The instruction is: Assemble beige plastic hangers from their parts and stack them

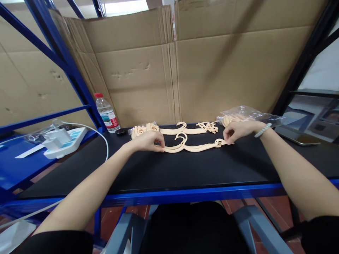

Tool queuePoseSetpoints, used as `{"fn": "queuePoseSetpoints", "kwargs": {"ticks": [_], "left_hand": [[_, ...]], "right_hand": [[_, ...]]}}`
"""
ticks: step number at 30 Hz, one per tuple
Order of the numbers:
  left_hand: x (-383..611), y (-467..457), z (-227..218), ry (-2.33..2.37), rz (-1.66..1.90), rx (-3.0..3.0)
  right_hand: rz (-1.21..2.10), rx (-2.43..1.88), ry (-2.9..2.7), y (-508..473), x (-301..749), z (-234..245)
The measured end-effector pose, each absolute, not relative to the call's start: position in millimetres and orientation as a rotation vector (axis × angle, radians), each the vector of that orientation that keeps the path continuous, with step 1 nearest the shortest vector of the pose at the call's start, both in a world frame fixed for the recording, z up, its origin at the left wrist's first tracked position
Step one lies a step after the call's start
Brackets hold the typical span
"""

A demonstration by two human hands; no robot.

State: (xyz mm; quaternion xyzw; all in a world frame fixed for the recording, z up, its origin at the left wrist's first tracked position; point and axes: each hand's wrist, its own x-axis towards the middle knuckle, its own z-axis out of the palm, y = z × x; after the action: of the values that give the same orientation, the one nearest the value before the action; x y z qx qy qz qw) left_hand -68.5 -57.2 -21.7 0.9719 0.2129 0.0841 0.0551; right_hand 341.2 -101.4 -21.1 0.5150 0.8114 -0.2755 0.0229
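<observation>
Bare forearms (100, 176) reached over the matte black tabletop (185, 169), left hand (149, 141) pinched on one tip of a cream plastic hanger (196, 146), right hand (237, 131) gripped its ringed other end, hanger lay flat mid-table (slim, curved, hook at centre), crinkled clear bags (246, 113) behind.

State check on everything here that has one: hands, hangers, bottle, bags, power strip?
Left hand: closed on left end of near hanger.
Right hand: pinching its right end.
Near hanger: flat on table, held at both ends.
Far hanger: flat, untouched.
Bottle: upright, capped.
Left bag: lying down; open or shut unclear.
Right bag: lying down; mouth not visible.
Power strip: charger plugged in.
</observation>
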Motion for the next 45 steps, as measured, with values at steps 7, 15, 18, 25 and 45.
{"fn": "queuePoseSetpoints", "kwargs": {"ticks": [7, 15, 18, 25, 45], "left_hand": [[-67.5, -63.3, -17.8, 0.806, 0.090, 3.018], [-65.0, -72.0, -18.4, 1.078, -0.039, 3.082], [-61.3, -77.4, -20.4, 1.070, 0.021, 3.112], [-55.3, -78.2, -23.5, 0.906, 0.028, 3.060], [-41.4, -57.4, -56.6, 0.697, 0.417, 3.146]], "right_hand": [[-0.851, 1.616, 2.478, -104.8, 330.1, -22.6], [-0.760, 1.706, 2.456, -110.0, 314.3, -24.7], [-0.691, 1.752, 2.499, -112.0, 310.8, -25.2], [-0.560, 1.738, 2.564, -114.3, 293.1, -26.7], [-0.509, 1.758, 2.569, -98.9, 309.7, -36.5]]}}
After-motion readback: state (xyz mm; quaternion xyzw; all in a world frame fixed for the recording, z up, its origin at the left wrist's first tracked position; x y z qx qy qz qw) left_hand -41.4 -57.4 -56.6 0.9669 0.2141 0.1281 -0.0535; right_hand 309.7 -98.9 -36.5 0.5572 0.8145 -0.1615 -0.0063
